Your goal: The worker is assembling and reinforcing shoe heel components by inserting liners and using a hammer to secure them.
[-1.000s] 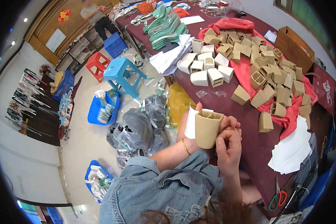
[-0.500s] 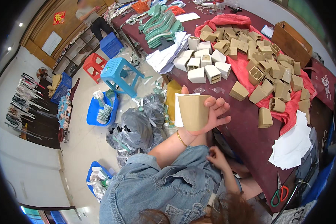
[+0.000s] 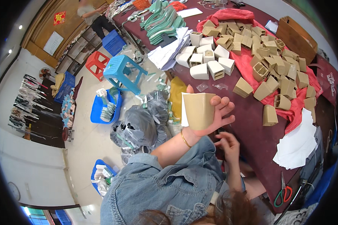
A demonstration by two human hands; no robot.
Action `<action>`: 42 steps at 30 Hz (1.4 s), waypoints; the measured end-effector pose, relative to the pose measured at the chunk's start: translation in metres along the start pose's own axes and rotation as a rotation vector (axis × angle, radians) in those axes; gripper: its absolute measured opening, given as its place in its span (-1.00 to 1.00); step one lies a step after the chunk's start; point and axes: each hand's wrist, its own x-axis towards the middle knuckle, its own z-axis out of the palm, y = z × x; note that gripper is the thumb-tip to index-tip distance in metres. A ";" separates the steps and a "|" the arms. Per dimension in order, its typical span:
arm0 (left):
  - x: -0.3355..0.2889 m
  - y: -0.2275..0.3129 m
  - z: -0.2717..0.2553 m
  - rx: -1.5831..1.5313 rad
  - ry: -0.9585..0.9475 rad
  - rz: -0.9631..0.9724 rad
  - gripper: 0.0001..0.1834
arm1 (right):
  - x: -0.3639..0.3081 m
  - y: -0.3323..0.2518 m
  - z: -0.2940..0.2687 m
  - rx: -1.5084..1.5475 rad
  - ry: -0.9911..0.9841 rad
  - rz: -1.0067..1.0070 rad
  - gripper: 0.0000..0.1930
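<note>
Raised in front of me, my left hand [image 3: 218, 114] grips a tan block [image 3: 199, 111] shaped like a shoe heel, its smooth curved face toward me. A white sheet piece [image 3: 184, 111] shows along the block's left edge; how far it wraps behind is hidden. Below and to the right, beside the table edge, my right hand [image 3: 230, 147] is up with loosely bent fingers apart and nothing visible in it. Several white-covered heels [image 3: 216, 69] stand grouped on the dark red table [image 3: 244, 129]. Many bare tan heels [image 3: 278, 67] lie piled on red plastic [image 3: 231, 15].
White sheets [image 3: 294, 148] and scissors [image 3: 283, 193] lie at the table's right. Green strips [image 3: 163, 24] and white cloth [image 3: 171, 52] sit farther off. Grey bags [image 3: 139, 127], blue baskets [image 3: 97, 108] and a blue stool [image 3: 125, 71] occupy the floor. A person [image 3: 90, 17] stands far left.
My right hand has risen from my lap toward the table edge, and its fingers have spread. The left hand still holds the tan heel, with a slight shift to the right in view.
</note>
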 end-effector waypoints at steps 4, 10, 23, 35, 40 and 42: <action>0.004 -0.010 0.009 0.123 0.097 -0.003 -0.19 | -0.012 -0.081 0.014 -0.430 0.231 -0.551 -0.66; 0.006 -0.034 0.000 0.063 0.218 -0.011 -0.23 | -0.020 -0.110 0.052 -0.970 0.219 -0.940 -0.23; 0.007 -0.045 0.023 0.141 0.399 0.004 -0.33 | -0.027 -0.134 0.045 -0.705 0.092 -0.886 -0.69; 0.000 -0.052 0.018 0.181 0.244 -0.093 -0.43 | -0.039 -0.142 0.044 -0.555 0.098 -0.713 -0.86; -0.003 -0.051 0.016 0.352 0.224 -0.031 -0.30 | -0.046 -0.152 0.045 -0.713 0.089 -0.713 -0.88; -0.007 -0.049 0.010 0.392 0.184 0.033 -0.18 | -0.045 -0.151 0.044 -0.714 0.050 -0.706 -0.88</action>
